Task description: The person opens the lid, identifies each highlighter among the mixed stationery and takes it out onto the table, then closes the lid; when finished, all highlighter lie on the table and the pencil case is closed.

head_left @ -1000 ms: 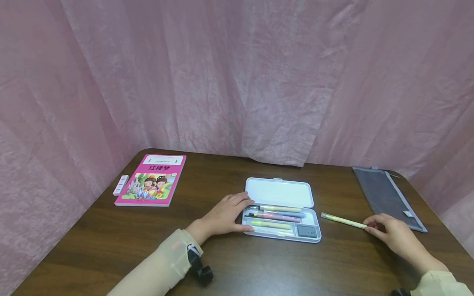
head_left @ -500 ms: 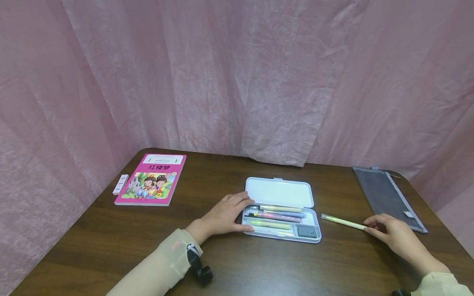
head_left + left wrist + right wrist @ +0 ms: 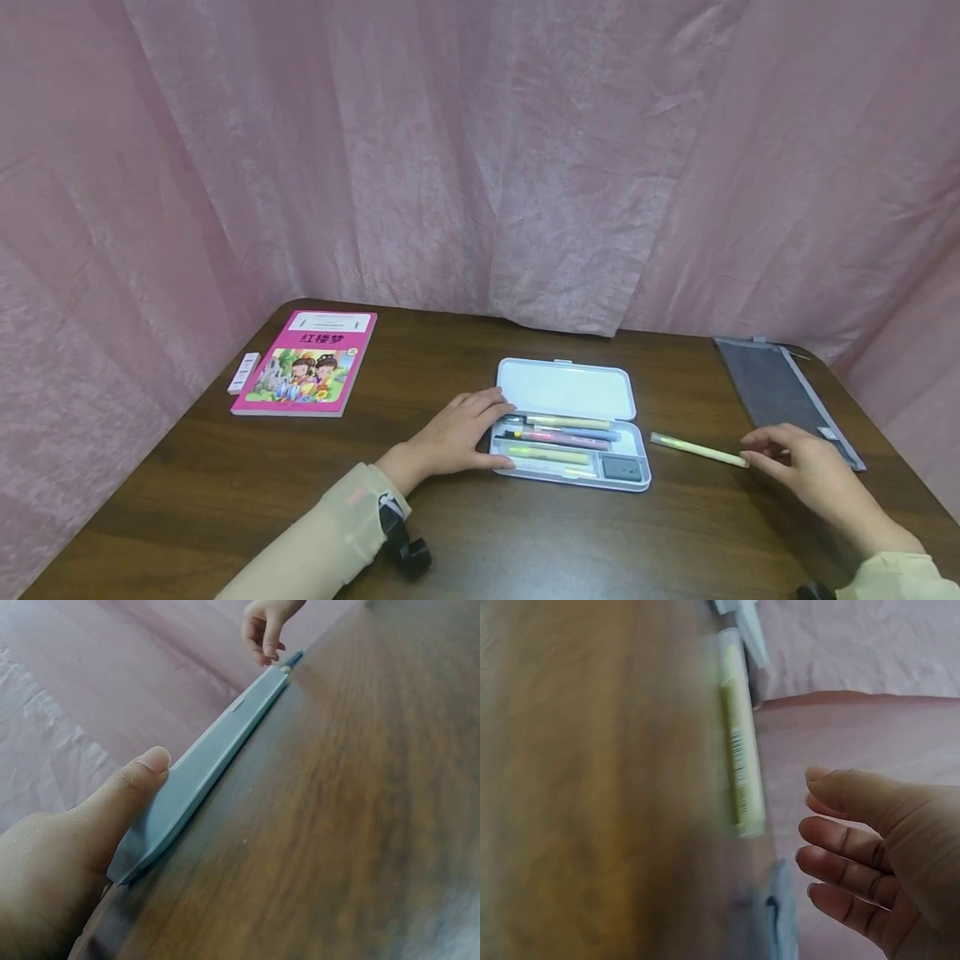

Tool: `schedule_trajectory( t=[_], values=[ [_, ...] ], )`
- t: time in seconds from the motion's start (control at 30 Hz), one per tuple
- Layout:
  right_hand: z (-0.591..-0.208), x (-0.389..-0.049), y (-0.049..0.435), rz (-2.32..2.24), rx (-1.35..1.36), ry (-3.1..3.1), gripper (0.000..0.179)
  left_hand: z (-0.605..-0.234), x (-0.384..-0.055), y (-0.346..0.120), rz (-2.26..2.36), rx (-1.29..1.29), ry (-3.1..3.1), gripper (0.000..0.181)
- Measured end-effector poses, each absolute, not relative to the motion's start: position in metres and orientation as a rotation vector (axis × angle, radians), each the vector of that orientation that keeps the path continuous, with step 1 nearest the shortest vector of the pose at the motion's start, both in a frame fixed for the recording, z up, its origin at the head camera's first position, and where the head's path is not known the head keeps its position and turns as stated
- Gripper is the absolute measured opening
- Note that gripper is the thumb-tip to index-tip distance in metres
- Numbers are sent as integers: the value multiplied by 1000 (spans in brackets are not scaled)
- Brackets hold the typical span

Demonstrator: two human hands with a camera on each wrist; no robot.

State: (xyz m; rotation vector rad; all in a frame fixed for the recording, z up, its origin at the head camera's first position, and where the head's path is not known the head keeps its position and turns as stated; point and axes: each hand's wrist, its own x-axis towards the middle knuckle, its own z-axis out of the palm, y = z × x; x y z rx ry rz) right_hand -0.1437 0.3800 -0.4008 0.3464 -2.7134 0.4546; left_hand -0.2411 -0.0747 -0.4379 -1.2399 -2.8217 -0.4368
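Observation:
A pale blue pencil case (image 3: 567,481) lies with its lid raised on the table, holding several pens and highlighters and a dark grey square piece. My left hand (image 3: 457,433) grips its left end, thumb on the front wall (image 3: 196,769) and fingers toward the back. A pale yellow highlighter (image 3: 697,450) with a clear cap rests on the table to the right of the case. Close by its near end is my right hand (image 3: 802,467), fingers loosely bent with nothing in them. The right wrist view shows a gap between these fingers and the highlighter (image 3: 741,750).
A grey mesh zip pouch (image 3: 780,400) lies at the table's right side. On the left are a pink book (image 3: 307,367) and a small white box-like item (image 3: 243,374) beside it. A pink curtain (image 3: 450,167) hangs behind the dark wooden table (image 3: 420,342).
My right hand has let go of the highlighter's end and shifted slightly to the right. The highlighter stays on the table. My left hand has not moved.

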Motion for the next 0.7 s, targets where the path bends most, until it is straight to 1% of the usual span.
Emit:
schedule_trajectory(
  t=[0.37,0.7],
  values=[
    [-366,-148,365,491,424,-2681,19,-438,-241,-75,-429,-1239,-2826,81],
    [-348,-150,341,472,509,-2638,21,-438,-241,-75,-423,-1243,-2820,81]
  ],
)
